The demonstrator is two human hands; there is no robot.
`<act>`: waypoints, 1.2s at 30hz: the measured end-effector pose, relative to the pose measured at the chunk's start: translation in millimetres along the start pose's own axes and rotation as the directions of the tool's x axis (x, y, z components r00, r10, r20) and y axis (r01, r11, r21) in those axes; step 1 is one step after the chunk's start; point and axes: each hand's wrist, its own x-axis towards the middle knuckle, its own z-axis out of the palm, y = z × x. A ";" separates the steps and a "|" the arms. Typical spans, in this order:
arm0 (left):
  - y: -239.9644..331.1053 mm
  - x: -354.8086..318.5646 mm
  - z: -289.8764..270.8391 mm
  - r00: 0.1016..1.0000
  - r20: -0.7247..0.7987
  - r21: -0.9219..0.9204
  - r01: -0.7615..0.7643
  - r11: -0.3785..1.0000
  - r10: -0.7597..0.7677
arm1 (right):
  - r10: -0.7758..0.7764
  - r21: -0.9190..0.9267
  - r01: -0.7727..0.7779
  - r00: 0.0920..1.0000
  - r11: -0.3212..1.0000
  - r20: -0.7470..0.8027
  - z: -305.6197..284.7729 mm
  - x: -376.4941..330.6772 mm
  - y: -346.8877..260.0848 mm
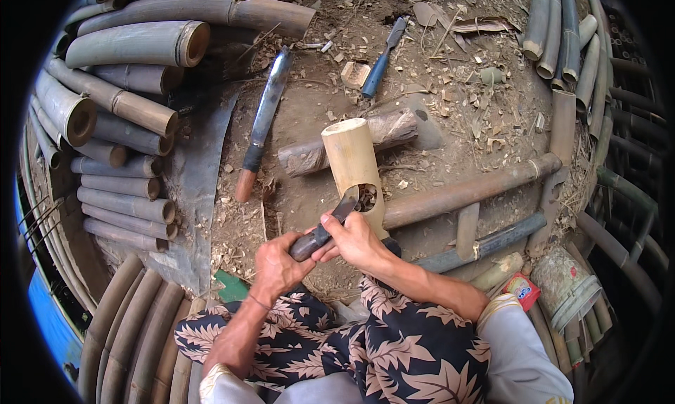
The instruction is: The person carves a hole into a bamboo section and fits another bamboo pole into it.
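I am clenching both my left hand [275, 263] and right hand [354, 239] on the knife [325, 228], its blade pointing up-right into the hole of the upright pale bamboo section [354, 166] just ahead.

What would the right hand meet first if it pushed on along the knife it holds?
Probably the pale bamboo tube: the right hand points the knife up and right into the tube's cut hole, though depth is unclear.

Sleeves: pale grey-white, pushed up past the elbows on both arms, a patterned trim at the cuff edge.
Forearms: bare from elbow to wrist.
Left hand [278, 263]: bare, a thin band around the wrist.
Right hand [355, 239]: bare, no ring or band visible.
Legs: dark trousers printed with large cream and tan leaf shapes, near edge.
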 end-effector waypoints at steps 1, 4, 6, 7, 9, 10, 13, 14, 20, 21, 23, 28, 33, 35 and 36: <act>9.6 4.2 -19.8 0.998 0.035 0.084 -0.048 0.995 0.046 | -0.036 0.109 0.034 0.999 0.993 0.020 1.1 -0.6 -3.4; 53.3 27.6 -65.7 0.982 0.132 0.358 -0.173 0.918 0.134 | -0.120 0.423 0.091 0.992 0.902 0.044 0.7 -9.6 -15.5; 84.7 45.8 -81.9 0.954 0.235 0.467 -0.279 0.839 0.186 | -0.158 0.619 0.106 0.987 0.779 0.029 -8.0 -13.8 -17.4; 101.5 54.4 -88.9 0.936 0.288 0.517 -0.331 0.789 0.204 | -0.177 0.706 0.110 0.984 0.700 0.022 -12.2 -15.4 -18.2; 143.6 68.6 -97.6 0.890 0.398 0.628 -0.440 0.642 0.221 | -0.201 0.816 0.074 0.978 0.574 0.052 -22.9 -18.1 -16.5; 164.5 75.6 -99.5 0.874 0.442 0.660 -0.469 0.587 0.202 | -0.189 0.858 0.050 0.981 0.512 0.055 -25.6 -18.5 -17.8; 199.9 92.0 -82.7 0.794 0.558 0.660 -0.600 0.452 0.239 | -0.062 0.954 -0.085 0.992 0.286 0.107 -38.5 -21.4 -9.7; 214.0 96.7 -74.1 0.778 0.594 0.683 -0.622 0.383 0.205 | 0.000 0.951 -0.035 0.999 0.309 0.037 -34.4 -23.0 -17.6; 178.0 78.3 -91.3 0.770 0.573 0.670 -0.637 0.382 0.279 | -0.116 0.906 -0.180 0.964 0.384 0.240 -34.1 -14.7 6.0; 159.3 73.7 -97.0 0.794 0.546 0.678 -0.606 0.417 0.267 | -0.167 0.887 -0.239 0.931 0.395 0.325 -31.9 -13.8 16.3; 113.4 85.5 -104.8 0.779 0.617 0.608 -0.562 0.560 0.112 | -0.061 0.800 -0.329 0.909 0.502 0.412 -21.2 -21.1 26.4; 20.9 65.9 -73.3 0.830 0.543 0.231 -0.294 0.927 0.128 | 0.239 0.555 -0.275 0.961 0.785 0.139 -19.3 -25.8 9.4; -14.5 0.0 19.0 0.946 0.323 -0.162 0.036 0.986 0.019 | 0.177 0.045 -0.171 0.969 0.984 -0.170 -19.1 -37.1 11.4; -3.1 -16.6 48.7 0.983 0.181 -0.264 0.053 0.963 -0.005 | 0.111 -0.099 -0.140 0.962 0.985 -0.251 -22.7 -39.7 11.0; 6.2 -23.4 59.1 0.977 0.200 -0.308 0.132 0.942 -0.072 | 0.086 -0.145 -0.131 0.956 0.981 -0.282 -24.8 -41.5 9.8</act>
